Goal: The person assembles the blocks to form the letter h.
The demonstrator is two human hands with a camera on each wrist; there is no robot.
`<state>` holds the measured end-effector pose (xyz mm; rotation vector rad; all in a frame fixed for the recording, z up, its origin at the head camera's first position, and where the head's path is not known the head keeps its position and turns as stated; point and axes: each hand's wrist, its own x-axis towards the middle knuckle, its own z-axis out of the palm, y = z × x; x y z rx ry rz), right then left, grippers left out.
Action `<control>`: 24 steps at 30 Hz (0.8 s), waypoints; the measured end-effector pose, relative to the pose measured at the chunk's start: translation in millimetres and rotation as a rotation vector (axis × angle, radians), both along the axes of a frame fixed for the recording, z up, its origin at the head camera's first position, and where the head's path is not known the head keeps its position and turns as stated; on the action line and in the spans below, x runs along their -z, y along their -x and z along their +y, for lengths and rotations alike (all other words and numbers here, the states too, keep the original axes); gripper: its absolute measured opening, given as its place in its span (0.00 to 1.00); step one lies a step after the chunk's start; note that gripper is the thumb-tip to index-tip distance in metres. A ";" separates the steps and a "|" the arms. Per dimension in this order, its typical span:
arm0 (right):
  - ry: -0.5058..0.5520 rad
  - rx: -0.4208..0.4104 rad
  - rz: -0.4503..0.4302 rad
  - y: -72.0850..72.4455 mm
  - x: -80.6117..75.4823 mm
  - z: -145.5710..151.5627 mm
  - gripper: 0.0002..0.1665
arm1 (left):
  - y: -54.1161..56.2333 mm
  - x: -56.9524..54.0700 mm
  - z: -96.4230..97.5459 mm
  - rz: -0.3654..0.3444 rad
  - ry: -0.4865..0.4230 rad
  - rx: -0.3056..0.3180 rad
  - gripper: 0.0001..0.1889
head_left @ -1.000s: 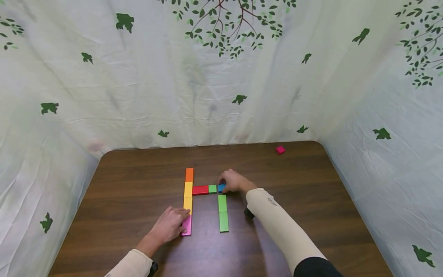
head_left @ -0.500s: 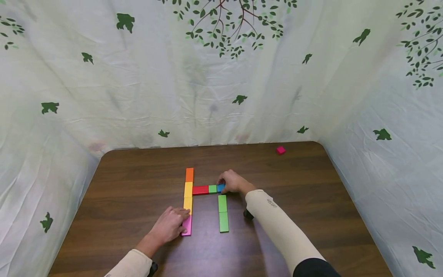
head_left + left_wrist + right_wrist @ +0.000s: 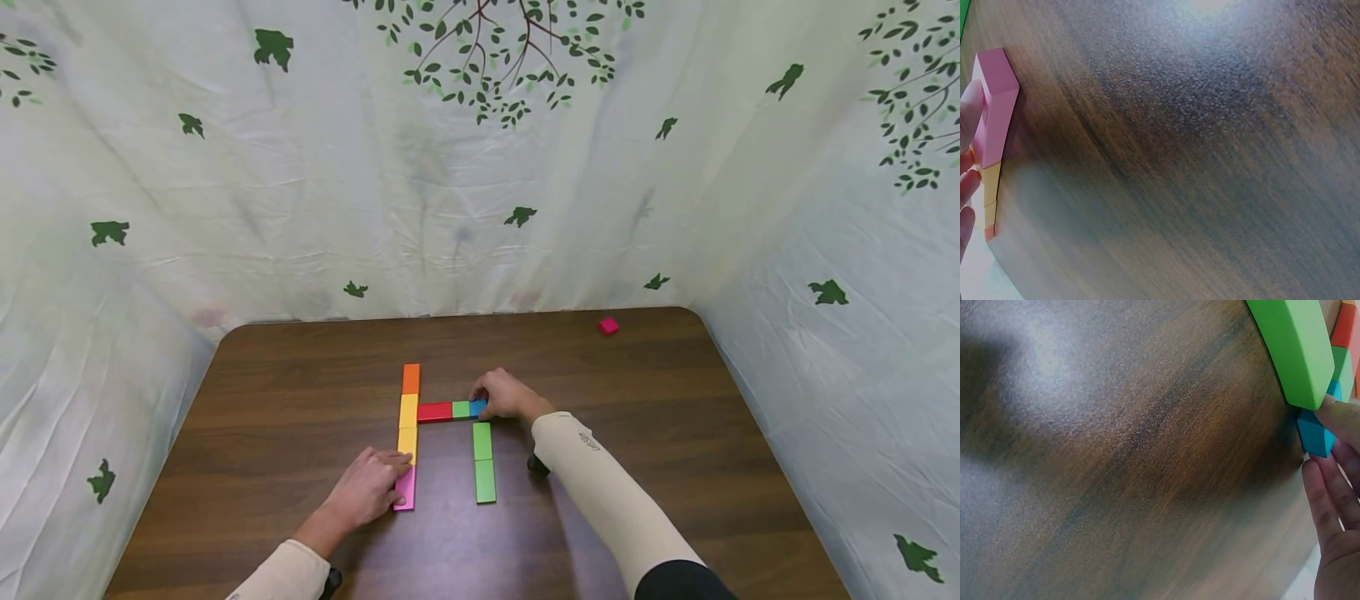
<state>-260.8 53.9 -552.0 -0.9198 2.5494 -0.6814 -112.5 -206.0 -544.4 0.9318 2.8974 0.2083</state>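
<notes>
My left hand (image 3: 367, 486) rests its thumb and fingertips on the pink block (image 3: 994, 112) at the near end of a column. Above it in that column are two yellow blocks (image 3: 407, 411) and an orange block (image 3: 411, 378). A red block (image 3: 435, 412) and a small green block (image 3: 461, 409) run rightward from the yellow ones. At the row's right end, my right hand (image 3: 512, 394) pinches a blue block (image 3: 1315, 435) between thumb and fingers, against the small green block. Two green blocks (image 3: 483, 462) stand in line just nearer than the blue one.
A crimson block (image 3: 608, 326) lies alone near the far right edge of the brown wooden table (image 3: 637, 400). White cloth (image 3: 300, 192) with green leaf prints hangs behind the table and at both sides.
My right hand has shifted the blue block slightly left, and its gap to the small green block has closed. Over the last half second nothing visibly moves; the left hand has stayed put.
</notes>
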 end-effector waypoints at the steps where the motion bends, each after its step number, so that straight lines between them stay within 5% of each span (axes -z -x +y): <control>1: -0.001 0.003 -0.004 -0.1 -0.1 0.1 0.16 | 0.0 0.2 0.0 0.000 0.001 0.000 0.21; 13: 0.050 0.061 -0.082 2.1 -2.8 14.3 0.19 | 0.0 -0.1 0.5 0.016 0.003 0.010 0.20; 24: 0.047 0.261 -0.075 25.5 -6.0 94.6 0.23 | -0.5 -0.9 0.6 0.015 0.008 0.007 0.21</control>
